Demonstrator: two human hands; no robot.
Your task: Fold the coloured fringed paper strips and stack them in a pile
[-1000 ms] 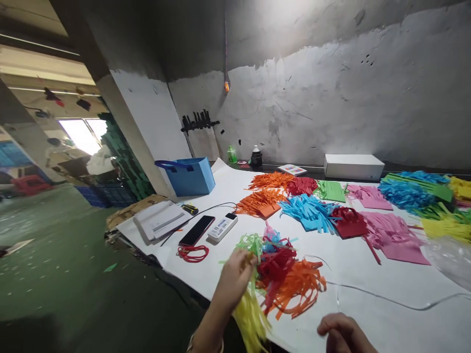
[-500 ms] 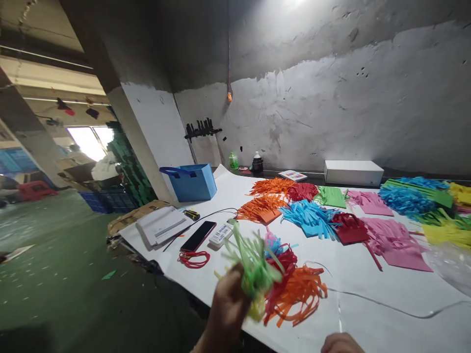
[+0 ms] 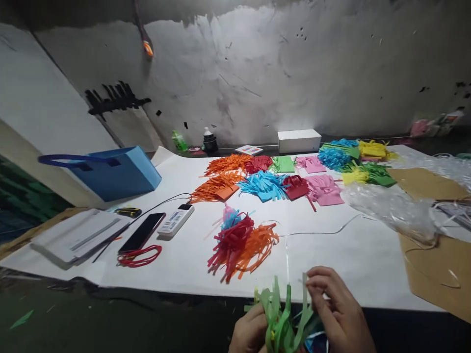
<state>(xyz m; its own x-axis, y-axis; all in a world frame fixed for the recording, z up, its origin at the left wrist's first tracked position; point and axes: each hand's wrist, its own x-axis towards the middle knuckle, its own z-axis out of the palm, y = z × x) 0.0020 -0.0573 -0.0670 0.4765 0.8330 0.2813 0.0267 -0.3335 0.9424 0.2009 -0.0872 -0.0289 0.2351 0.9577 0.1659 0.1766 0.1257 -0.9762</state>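
Left hand (image 3: pixel 250 329) is closed around a tuft of green paper strips (image 3: pixel 281 318), held low in front of the table's near edge. Right hand (image 3: pixel 336 308) is at the tuft's other side, its fingers curled against one pale strip; whether they pinch it, I cannot tell. Half a second ago the green tuft was by the loose pile, in the left hand alone; now it has been carried nearer and both hands meet at it, so I judge the handling has turned to these strips. Just beyond, on the white-covered table (image 3: pixel 331 257), the pile keeps its red strips (image 3: pixel 237 238) and orange strips (image 3: pixel 263 242), with blue and pink behind. Near it lie a thin cord (image 3: pixel 324 233), a phone (image 3: pixel 143 233) and a white device (image 3: pixel 175 220). Farther back are fringed papers, among them an orange bundle (image 3: pixel 217 186) and a blue bundle (image 3: pixel 263 185); a blue bag (image 3: pixel 117 174) stands to the left, and a white box (image 3: pixel 299 141) sits near the grey wall (image 3: pixel 265 78).
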